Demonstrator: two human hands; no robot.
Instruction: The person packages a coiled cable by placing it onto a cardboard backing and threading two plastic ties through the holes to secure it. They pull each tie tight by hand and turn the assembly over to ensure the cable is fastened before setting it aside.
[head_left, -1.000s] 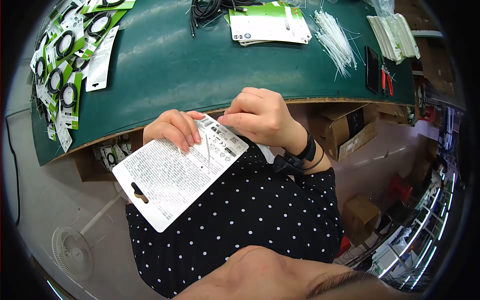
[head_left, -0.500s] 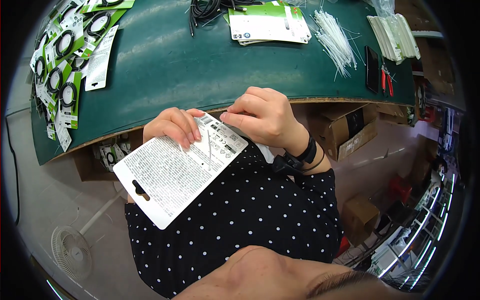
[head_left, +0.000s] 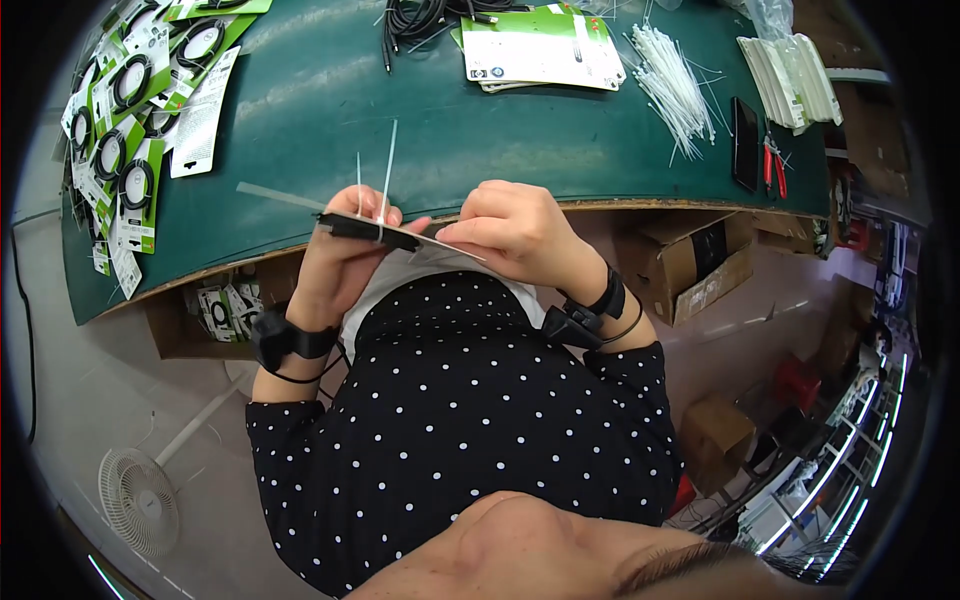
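Observation:
A cardboard packaging card (head_left: 458, 250) is held nearly edge-on in front of my body, with a bundle of black cable (head_left: 362, 229) against it. My left hand (head_left: 342, 272) grips the card and cable bundle from the left, fingers closed around them. From the bundle two white zip ties (head_left: 390, 165) stick up, one longer than the other. At the card's right end my right hand (head_left: 515, 232) is closed in a pinch; whether a zip tie tail is also between its fingertips is hidden. To the left, a pale translucent strip (head_left: 285, 194) juts out past my left hand.
Carded black cables (head_left: 125, 150) are heaped on the green table (head_left: 290, 120) at left. Farther back lie loose black cables (head_left: 415, 22), stacked cards (head_left: 545, 55) and white zip ties (head_left: 668, 85). A phone (head_left: 743, 143) and red-handled cutters (head_left: 773, 165) lie at right, above a cardboard box (head_left: 690, 270).
The card has turned from showing its printed back to nearly edge-on, revealing the cable bundle and upright zip ties. My left hand has shifted beneath it; my right hand stays pinched at its right end.

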